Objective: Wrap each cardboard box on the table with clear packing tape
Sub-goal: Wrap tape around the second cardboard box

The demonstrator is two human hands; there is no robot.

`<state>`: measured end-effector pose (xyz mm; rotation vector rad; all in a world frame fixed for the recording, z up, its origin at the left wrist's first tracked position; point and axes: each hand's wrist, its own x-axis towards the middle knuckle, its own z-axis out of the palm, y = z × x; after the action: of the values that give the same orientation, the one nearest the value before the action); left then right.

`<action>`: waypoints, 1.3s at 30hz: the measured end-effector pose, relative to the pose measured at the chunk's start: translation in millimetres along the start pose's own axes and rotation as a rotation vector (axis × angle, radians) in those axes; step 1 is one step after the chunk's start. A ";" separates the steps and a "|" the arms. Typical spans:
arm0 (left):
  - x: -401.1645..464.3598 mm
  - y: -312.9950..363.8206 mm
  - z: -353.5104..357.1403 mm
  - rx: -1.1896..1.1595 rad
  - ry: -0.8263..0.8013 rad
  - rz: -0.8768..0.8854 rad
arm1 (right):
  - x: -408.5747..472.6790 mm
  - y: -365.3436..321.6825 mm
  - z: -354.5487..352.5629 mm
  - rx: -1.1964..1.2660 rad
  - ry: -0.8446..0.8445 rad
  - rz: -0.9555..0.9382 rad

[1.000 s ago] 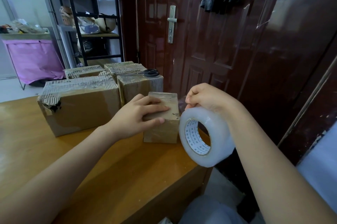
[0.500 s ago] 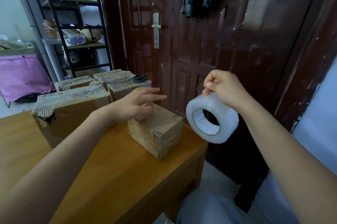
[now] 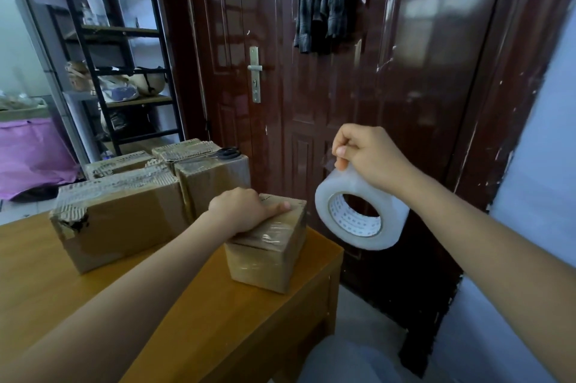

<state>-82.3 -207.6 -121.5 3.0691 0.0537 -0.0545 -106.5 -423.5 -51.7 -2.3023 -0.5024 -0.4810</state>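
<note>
While the left hand (image 3: pixel 241 209) rests on top of the small brown cardboard box (image 3: pixel 267 244), its fingers lie fairly straight across the lid with the forefinger reaching toward the box's far edge — pressing or steadying, with nothing gripped. That box sits at the corner of the honey-coloured wooden counter (image 3: pixel 199 314), at about 4 o'clock from the larger boxes, and glossy clear film already shows across its top and near face.

At 3 o'clock from the small box, off the counter's edge and in the air, the right hand (image 3: pixel 369 159) holds the fat roll of clear packing tape (image 3: pixel 361 212); its fingers are curled and pinch the roll at its top rim, so that the roll hangs below the knuckles with its white printed core facing the camera. Whether a loose strip runs from the roll to the box I cannot tell.

At 9 o'clock from the small box lies a long brown cardboard box with torn corrugated edges (image 3: pixel 121 214), just beside it. Behind, at 11 and 12 o'clock, stand three more brown cardboard boxes; black-handled scissors (image 3: pixel 226 153) lie on the rightmost of them (image 3: pixel 215 180). Beyond the counter are a dark red panelled door (image 3: pixel 311 86) with a metal handle — and a black metal shelf rack (image 3: pixel 124 70) at 10 o'clock.
</note>
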 end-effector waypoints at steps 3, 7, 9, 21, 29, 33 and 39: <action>-2.8 7.3 6.0 -0.133 -0.010 -0.052 | -5.7 5.5 4.5 0.017 0.004 -0.013; -24.2 12.5 -2.5 -0.219 0.393 0.058 | -11.3 10.1 0.1 0.010 -0.031 -0.038; -37.3 25.5 -18.2 -0.579 0.390 0.273 | -12.0 9.6 -3.9 -0.014 -0.059 -0.068; -35.1 88.9 -64.3 -0.780 0.103 0.677 | -11.3 21.5 -31.5 -0.004 -0.101 -0.144; -17.3 88.8 -79.3 -0.793 0.355 0.560 | -18.8 9.2 -34.5 0.219 -0.139 0.030; -12.6 75.4 -79.5 -0.777 0.450 0.529 | -32.9 18.1 -19.5 0.047 0.014 0.007; -15.1 56.1 -75.5 -1.250 0.432 0.226 | -38.3 46.1 8.8 0.174 0.346 -0.134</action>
<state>-92.7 -258.6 -41.7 1.7754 -0.1701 0.4626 -115.3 -456.1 -102.0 -1.9729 -0.5056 -0.8487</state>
